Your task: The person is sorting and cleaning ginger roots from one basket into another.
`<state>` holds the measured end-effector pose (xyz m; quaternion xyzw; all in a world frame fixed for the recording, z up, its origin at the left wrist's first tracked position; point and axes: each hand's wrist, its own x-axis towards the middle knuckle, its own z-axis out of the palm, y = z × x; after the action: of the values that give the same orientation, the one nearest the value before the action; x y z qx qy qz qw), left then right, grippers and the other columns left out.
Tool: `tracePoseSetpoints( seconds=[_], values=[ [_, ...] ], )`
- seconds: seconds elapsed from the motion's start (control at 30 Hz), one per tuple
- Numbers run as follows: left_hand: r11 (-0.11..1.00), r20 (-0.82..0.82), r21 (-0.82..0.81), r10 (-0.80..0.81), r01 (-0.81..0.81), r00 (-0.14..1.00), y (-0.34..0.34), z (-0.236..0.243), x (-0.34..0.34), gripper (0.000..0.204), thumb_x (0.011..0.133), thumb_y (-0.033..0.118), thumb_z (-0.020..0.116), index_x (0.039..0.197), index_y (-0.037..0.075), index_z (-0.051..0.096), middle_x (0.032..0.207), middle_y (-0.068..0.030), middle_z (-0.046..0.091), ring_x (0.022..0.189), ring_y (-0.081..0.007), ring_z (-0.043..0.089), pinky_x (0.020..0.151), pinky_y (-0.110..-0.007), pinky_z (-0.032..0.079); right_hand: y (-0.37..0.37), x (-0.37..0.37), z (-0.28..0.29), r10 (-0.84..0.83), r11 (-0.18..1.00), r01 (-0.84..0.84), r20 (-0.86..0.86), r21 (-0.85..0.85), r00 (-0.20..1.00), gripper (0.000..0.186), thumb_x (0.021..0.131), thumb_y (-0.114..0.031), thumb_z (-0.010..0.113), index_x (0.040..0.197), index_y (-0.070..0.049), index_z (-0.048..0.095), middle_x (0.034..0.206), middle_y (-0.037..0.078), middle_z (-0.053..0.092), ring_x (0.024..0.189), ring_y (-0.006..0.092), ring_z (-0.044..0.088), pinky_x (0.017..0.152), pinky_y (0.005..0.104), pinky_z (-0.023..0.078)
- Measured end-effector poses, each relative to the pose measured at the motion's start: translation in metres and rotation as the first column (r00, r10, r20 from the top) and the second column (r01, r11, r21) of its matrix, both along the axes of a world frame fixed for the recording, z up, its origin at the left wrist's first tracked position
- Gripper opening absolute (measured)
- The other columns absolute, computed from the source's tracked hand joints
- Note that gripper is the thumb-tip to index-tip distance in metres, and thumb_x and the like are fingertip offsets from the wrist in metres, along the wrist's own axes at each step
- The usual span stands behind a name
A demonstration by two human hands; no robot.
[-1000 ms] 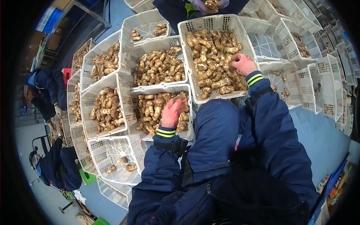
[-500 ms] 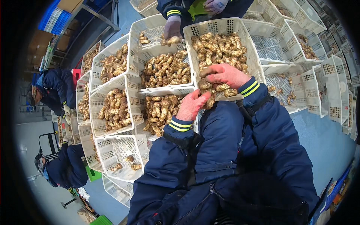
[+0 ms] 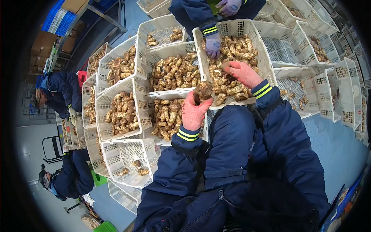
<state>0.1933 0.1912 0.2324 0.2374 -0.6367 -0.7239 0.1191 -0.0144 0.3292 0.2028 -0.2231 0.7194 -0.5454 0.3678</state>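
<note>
My left hand (image 3: pixel 194 110), in a pink glove, grips a brown mushroom (image 3: pixel 204 90) above the near-left edge of the top-centre white crate (image 3: pixel 262 50), which is heaped with mushrooms (image 3: pixel 237 50). My right hand (image 3: pixel 241 73), also pink-gloved, has its fingers curled inside that crate; what they hold is unclear. A co-worker's lilac-gloved hand (image 3: pixel 212 45) reaches into the same crate from the far side. Just left of my hands stand two more mushroom-filled crates, a middle one (image 3: pixel 173 49) and a near one (image 3: pixel 148 99) under my left wrist.
More white crates surround these: a nearly empty one (image 3: pixel 127 157) at lower left, others (image 3: pixel 324 96) at right. The co-worker's other glove (image 3: pixel 228 7) shows at top. Two people (image 3: pixel 62 92) (image 3: pixel 73 176) crouch at left beside a trolley and green stool. A metal rack holds blue baskets (image 3: pixel 58 19).
My left hand rose from the lower crate and now shows a mushroom. My right hand moved leftward, then slightly up. The co-worker's lilac hand shifted from the left crates into the centre crate.
</note>
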Motion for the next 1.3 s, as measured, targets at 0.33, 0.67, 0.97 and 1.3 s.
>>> tracePoseSetpoints(
  seconds=[0.33,0.67,0.97,1.3],
  values=[
    [0.991,0.091,0.115,-0.086,0.076,0.992,-0.031,-0.056,0.032,0.029,0.084,0.006,0.065,0.112,-0.001,0.059,0.090,-0.0025,0.065,0.073,-0.0096,0.058,0.067,-0.023,0.046,0.075,-0.060,-0.078,0.289,0.556,0.323,-0.543,0.766,0.788,0.042,0.085,-0.035,0.047,0.111,-0.006,0.062,0.110,0.021,0.064,0.105,0.0331,0.061,0.094,0.0399,0.045],
    [0.744,0.027,0.646,0.202,-0.172,0.979,-0.106,-0.077,0.028,0.048,0.094,0.040,0.053,0.126,0.004,0.049,0.122,-0.0133,0.056,0.109,-0.0254,0.056,0.091,-0.038,0.048,0.055,-0.032,-0.116,0.486,0.258,-0.069,-0.068,0.964,0.871,0.058,0.083,-0.051,0.055,0.118,-0.005,0.061,0.124,0.018,0.059,0.114,0.0308,0.057,0.097,0.0402,0.044],
    [0.839,-0.022,0.544,0.017,-0.003,1.000,-0.064,-0.053,0.018,0.049,0.093,0.034,0.056,0.125,-0.002,0.048,0.113,-0.0163,0.060,0.098,-0.0250,0.060,0.085,-0.037,0.049,0.024,-0.021,-0.055,0.310,0.675,0.189,-0.507,0.713,0.804,0.044,0.078,-0.028,0.063,0.117,-0.008,0.059,0.113,0.020,0.062,0.102,0.0314,0.062,0.089,0.0384,0.049],
    [0.872,0.083,0.444,-0.270,0.207,0.959,-0.027,-0.020,-0.014,0.046,0.092,0.042,0.056,0.118,0.003,0.054,0.102,-0.0096,0.065,0.086,-0.0191,0.064,0.073,-0.032,0.051,-0.029,0.054,0.054,0.183,0.930,-0.366,-0.903,0.031,0.388,0.058,0.066,0.001,0.063,0.123,-0.005,0.052,0.116,0.014,0.056,0.109,0.0323,0.053,0.095,0.0405,0.042]
  ],
)
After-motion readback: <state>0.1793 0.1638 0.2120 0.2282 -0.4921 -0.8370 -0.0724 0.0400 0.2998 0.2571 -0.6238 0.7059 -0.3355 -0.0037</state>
